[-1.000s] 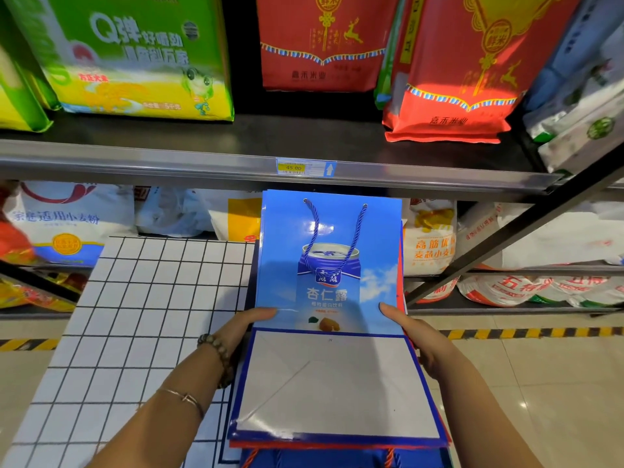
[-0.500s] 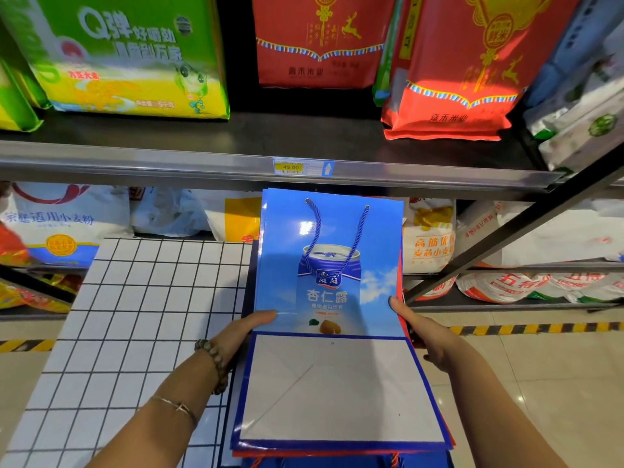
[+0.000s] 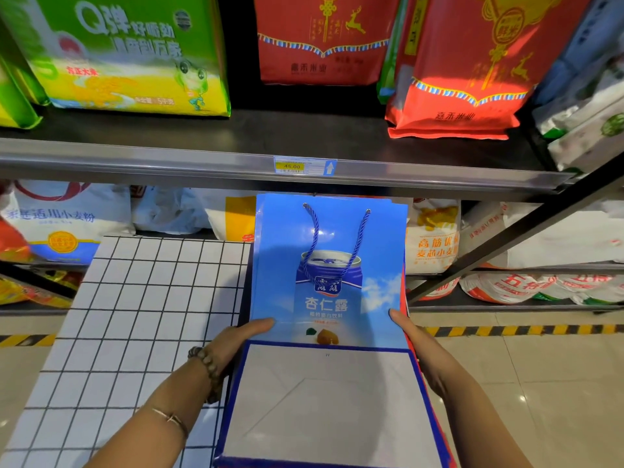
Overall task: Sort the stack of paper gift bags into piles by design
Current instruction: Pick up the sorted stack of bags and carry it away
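Stack (image 3: 324,383) sits between my hands, its long axis running away from me toward the shelf (image 3: 236,163), rope handle (image 3: 312,231) at the far end. Left hand (image 3: 236,342) and right hand (image 3: 417,346) each pinch a side edge, thumb on top, the other fingers hidden beneath. Gridded white desk (image 3: 152,315) lies just left, nearer my left hand. Top bag (image 3: 280,258) is glossy blue paper, folded flat, grey base turned up; red edges peek out below.

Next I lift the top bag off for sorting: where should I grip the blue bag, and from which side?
Pinch the top blue bag at its left long edge, from the left, thumb on top, beside the left hand. It lies flat and thin on the stack, edges fanned there. The slack rope handle would probably flop.
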Tool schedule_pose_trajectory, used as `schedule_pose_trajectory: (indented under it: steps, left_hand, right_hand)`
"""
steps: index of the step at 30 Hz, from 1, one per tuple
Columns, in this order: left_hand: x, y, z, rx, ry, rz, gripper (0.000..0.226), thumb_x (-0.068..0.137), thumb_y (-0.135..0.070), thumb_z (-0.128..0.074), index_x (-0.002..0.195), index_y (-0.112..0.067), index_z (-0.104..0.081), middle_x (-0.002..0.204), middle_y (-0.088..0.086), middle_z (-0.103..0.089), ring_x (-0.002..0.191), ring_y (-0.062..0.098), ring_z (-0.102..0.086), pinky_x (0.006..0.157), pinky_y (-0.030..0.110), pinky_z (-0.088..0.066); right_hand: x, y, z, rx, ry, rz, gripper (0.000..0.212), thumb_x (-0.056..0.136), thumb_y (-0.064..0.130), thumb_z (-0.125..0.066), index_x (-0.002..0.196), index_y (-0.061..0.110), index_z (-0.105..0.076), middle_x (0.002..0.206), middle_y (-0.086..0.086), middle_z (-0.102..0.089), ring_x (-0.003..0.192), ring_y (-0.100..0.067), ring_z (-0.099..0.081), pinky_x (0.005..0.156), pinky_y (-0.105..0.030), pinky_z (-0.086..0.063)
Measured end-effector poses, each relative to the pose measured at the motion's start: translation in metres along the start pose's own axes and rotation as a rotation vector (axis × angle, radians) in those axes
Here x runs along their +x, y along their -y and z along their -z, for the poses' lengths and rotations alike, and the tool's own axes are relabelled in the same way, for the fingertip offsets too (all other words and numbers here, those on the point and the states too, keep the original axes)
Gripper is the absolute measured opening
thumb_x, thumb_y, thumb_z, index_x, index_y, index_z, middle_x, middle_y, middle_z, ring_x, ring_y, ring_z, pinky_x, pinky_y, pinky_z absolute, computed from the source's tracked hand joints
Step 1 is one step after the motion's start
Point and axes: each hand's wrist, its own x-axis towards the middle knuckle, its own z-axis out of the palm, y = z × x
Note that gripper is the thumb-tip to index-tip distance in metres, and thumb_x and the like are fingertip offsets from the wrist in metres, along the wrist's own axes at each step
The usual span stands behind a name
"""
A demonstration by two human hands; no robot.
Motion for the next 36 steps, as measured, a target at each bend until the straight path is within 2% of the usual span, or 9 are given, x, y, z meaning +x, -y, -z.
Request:
schedule_pose_trajectory:
  steps: [5,10,14,17,21,24,28,32,36]
  left_hand:
    - [-0.005,0.007,0.0,0.042,-0.01,-0.013,0.092,0.032,-0.054,-0.081,0.107,-0.003,-0.067,0.097,0.02,-0.071,0.096,0.036,-0.066,0.094,0.045,-0.049]
    - [-0.011,0.011,-0.002,0.049,-0.037,-0.039,0.087,0.038,-0.057,-0.077,0.105,-0.004,-0.068,0.094,0.02,-0.071,0.091,0.035,-0.067,0.093,0.045,-0.049]
    - [-0.016,0.014,-0.009,-0.025,-0.05,-0.067,0.085,0.038,-0.051,-0.08,0.104,0.001,-0.067,0.093,0.026,-0.069,0.078,0.034,-0.067,0.074,0.039,-0.053]
    - [-0.024,0.016,-0.012,-0.065,-0.07,-0.079,0.072,0.048,-0.041,-0.086,0.103,0.002,-0.066,0.092,0.026,-0.069,0.073,0.033,-0.066,0.07,0.038,-0.054]
    - [-0.035,0.02,-0.01,-0.064,-0.105,-0.111,0.075,0.045,-0.042,-0.079,0.103,0.003,-0.065,0.085,0.023,-0.07,0.063,0.028,-0.066,0.055,0.031,-0.053]
    - [-0.045,0.016,-0.006,-0.059,-0.113,-0.144,0.073,0.048,-0.042,-0.078,0.106,0.001,-0.064,0.091,0.023,-0.07,0.068,0.029,-0.068,0.058,0.032,-0.056]
    - [-0.068,0.006,0.001,-0.057,-0.101,-0.187,0.059,0.059,-0.037,-0.07,0.107,-0.003,-0.064,0.092,0.021,-0.071,0.072,0.03,-0.069,0.063,0.035,-0.058]
    - [-0.096,-0.001,0.009,-0.087,-0.097,-0.234,0.051,0.064,-0.026,-0.074,0.107,-0.001,-0.064,0.089,0.02,-0.072,0.067,0.028,-0.069,0.059,0.034,-0.058]
    - [-0.121,0.002,0.016,-0.144,-0.214,-0.273,0.05,0.059,-0.021,-0.076,0.104,-0.001,-0.064,0.083,0.019,-0.072,0.064,0.029,-0.069,0.06,0.036,-0.058]
  right_hand:
    - [-0.004,-0.007,-0.003,0.018,-0.026,-0.011,0.084,0.051,0.068,-0.07,0.112,0.013,-0.056,0.095,-0.013,-0.072,0.086,-0.034,-0.07,0.087,-0.051,-0.053]
    - [-0.01,-0.01,-0.005,0.037,-0.025,0.011,0.065,0.064,0.058,-0.066,0.108,0.01,-0.06,0.092,-0.013,-0.073,0.083,-0.034,-0.07,0.085,-0.049,-0.054]
    - [-0.014,-0.014,-0.01,0.147,-0.083,0.019,0.067,0.059,0.053,-0.068,0.109,0.01,-0.057,0.091,-0.015,-0.073,0.08,-0.034,-0.07,0.074,-0.043,-0.058]
    - [-0.017,-0.016,-0.011,0.139,-0.139,0.018,0.071,0.058,0.053,-0.07,0.111,0.008,-0.056,0.089,-0.015,-0.073,0.077,-0.034,-0.071,0.078,-0.046,-0.057]
    - [-0.024,-0.017,-0.017,0.151,-0.193,0.032,0.064,0.07,0.046,-0.072,0.116,0.008,-0.05,0.094,-0.015,-0.071,0.076,-0.033,-0.07,0.075,-0.044,-0.057]
    - [-0.037,-0.009,-0.022,0.165,-0.222,0.075,0.056,0.075,0.041,-0.07,0.114,0.008,-0.046,0.093,-0.015,-0.069,0.078,-0.033,-0.069,0.072,-0.042,-0.056]
    - [-0.056,0.01,-0.025,0.177,-0.2,0.155,0.048,0.076,0.04,-0.069,0.109,0.01,-0.051,0.093,-0.014,-0.069,0.077,-0.031,-0.068,0.057,-0.032,-0.052]
    - [-0.073,0.028,-0.033,0.176,-0.161,0.216,0.049,0.075,0.043,-0.069,0.108,0.01,-0.053,0.089,-0.011,-0.069,0.073,-0.028,-0.068,0.056,-0.031,-0.05]
    - [-0.088,0.043,-0.048,0.165,-0.102,0.265,0.026,0.082,0.038,-0.064,0.085,0.016,-0.05,0.076,-0.004,-0.062,0.064,-0.021,-0.061,0.052,-0.029,-0.042]
